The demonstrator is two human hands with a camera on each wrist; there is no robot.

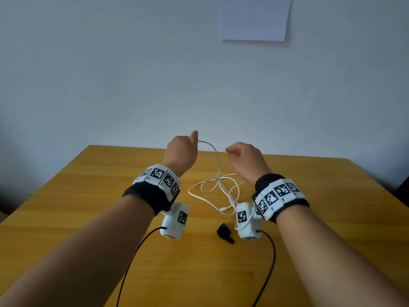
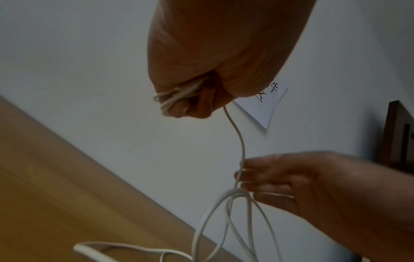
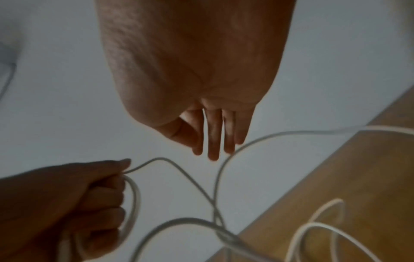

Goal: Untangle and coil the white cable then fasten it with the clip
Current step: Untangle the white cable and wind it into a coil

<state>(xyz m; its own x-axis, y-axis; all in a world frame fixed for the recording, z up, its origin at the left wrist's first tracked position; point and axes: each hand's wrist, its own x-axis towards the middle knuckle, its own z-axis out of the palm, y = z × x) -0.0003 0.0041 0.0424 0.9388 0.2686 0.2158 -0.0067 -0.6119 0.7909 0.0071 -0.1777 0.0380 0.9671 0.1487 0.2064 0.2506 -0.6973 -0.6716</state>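
My left hand (image 1: 182, 152) is raised above the table's far edge and grips a small bundle of coiled turns of the white cable (image 2: 177, 94) in its fist. From there the cable (image 1: 218, 165) hangs down to loose tangled loops (image 1: 215, 188) on the table, with its plug end (image 1: 223, 208) lying near my right wrist. My right hand (image 1: 242, 155) hovers beside the hanging strand. Its fingers (image 3: 213, 140) are straight and their tips touch the cable (image 2: 240, 170) without closing on it. The black clip (image 1: 224, 232) lies on the table between my forearms.
The wooden table (image 1: 88, 207) stands against a pale wall with a paper sheet (image 1: 254, 18) pinned high up. Black leads (image 1: 132, 258) run from the wrist cameras toward me. Dark furniture (image 2: 396, 134) stands at the right.
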